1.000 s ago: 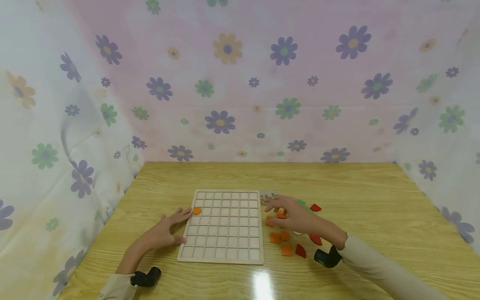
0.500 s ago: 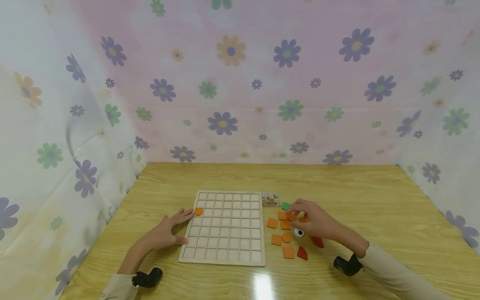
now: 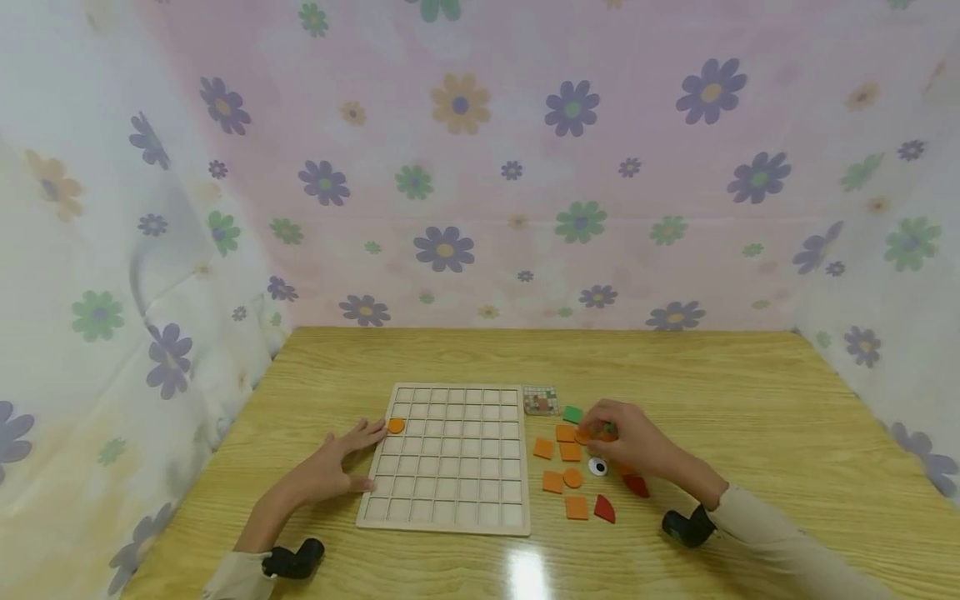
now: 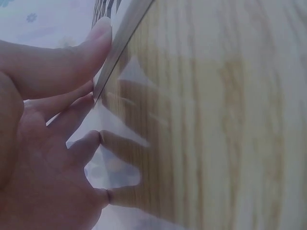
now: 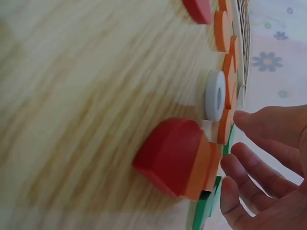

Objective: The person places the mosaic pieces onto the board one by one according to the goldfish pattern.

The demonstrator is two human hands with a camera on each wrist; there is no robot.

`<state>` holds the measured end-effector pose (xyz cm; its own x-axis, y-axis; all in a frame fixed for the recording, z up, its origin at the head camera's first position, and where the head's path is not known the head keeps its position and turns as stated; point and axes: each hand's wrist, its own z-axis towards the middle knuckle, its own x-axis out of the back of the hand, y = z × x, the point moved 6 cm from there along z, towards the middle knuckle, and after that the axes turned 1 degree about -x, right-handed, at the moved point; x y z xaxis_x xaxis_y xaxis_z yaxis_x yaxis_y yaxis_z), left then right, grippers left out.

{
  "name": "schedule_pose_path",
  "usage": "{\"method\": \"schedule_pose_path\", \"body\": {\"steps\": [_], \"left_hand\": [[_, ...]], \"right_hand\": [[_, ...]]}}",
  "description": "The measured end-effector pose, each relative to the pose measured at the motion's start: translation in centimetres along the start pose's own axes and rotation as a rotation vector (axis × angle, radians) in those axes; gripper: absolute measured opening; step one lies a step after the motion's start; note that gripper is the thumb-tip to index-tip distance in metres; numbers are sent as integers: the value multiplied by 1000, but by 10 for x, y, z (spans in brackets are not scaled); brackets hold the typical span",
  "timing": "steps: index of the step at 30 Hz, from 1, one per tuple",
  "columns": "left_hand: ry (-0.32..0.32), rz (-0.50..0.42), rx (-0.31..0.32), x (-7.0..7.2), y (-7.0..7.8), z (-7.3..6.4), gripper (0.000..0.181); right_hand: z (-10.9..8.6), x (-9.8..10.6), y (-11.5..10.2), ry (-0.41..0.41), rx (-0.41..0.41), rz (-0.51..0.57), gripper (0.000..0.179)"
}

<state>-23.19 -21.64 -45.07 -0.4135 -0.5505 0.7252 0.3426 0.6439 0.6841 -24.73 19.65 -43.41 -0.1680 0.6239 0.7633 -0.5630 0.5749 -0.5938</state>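
Observation:
My left hand (image 3: 322, 468) rests at the left edge of a wooden grid board (image 3: 442, 529), fingers spread and thumb touching its rim. An orange disc (image 3: 396, 426) lies in a cell of the left column, near the fingertips. To the right of the board, my right hand (image 3: 632, 440) is low over loose pieces, pinching another orange disc (image 3: 581, 436) between thumb and index fingertip. In the right wrist view, red quarter-round pieces (image 5: 168, 155) sit beside orange and green pieces (image 5: 204, 211) under the palm. A white eye piece (image 3: 597, 467) lies just below the thumb.
Several orange squares (image 3: 577, 507), a further orange disc (image 3: 573, 477), a red quarter-round (image 3: 604, 508) and a green square (image 3: 573, 414) lie right of the board. A small pattern card (image 3: 541, 401) touches the board's top right corner. Patterned cloth (image 3: 517, 192) hangs behind the table.
My right hand has moved right from beside the board's edge to the loose pieces, and its fingertips have come together at an orange disc. My left hand stays at the board.

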Motion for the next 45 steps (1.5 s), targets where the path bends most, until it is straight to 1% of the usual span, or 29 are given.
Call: {"method": "schedule_pose_path", "body": {"steps": [5,9,15,20,23,26,30,34,37,39,43,45], "left_hand": [[6,6,12,4,-4,-7,83],[11,5,8,5,-5,-9,82],[9,-8,-3,1,-4,-8,83],[11,-3,19,-1,-4,-5,84],[13,-8,22,-1,-3,-3,83],[17,-9,16,-1,-1,-2,83],[20,-11,16,-1,1,0,82],[21,-12,18,-1,2,1,81],[23,-8,19,0,1,1,81],[21,-7,21,0,1,1,81],[17,-11,22,0,0,2,81],[15,-14,21,0,0,2,81]], "right_hand": [[8,-9,2,6,16,-10,16],[12,-12,-1,-2,21,-17,15],[15,-12,-4,-25,24,-41,10],[15,-10,-3,-42,4,-57,8],[14,-9,-3,-40,-3,-78,8],[12,-7,-5,-22,-1,-73,10],[11,-2,-10,13,21,-52,11],[13,1,-15,39,36,-58,9],[16,0,-18,40,46,-60,9],[18,-2,-21,35,67,-52,9],[23,-6,-29,33,119,-16,11],[25,-8,-33,27,127,4,11]]}}
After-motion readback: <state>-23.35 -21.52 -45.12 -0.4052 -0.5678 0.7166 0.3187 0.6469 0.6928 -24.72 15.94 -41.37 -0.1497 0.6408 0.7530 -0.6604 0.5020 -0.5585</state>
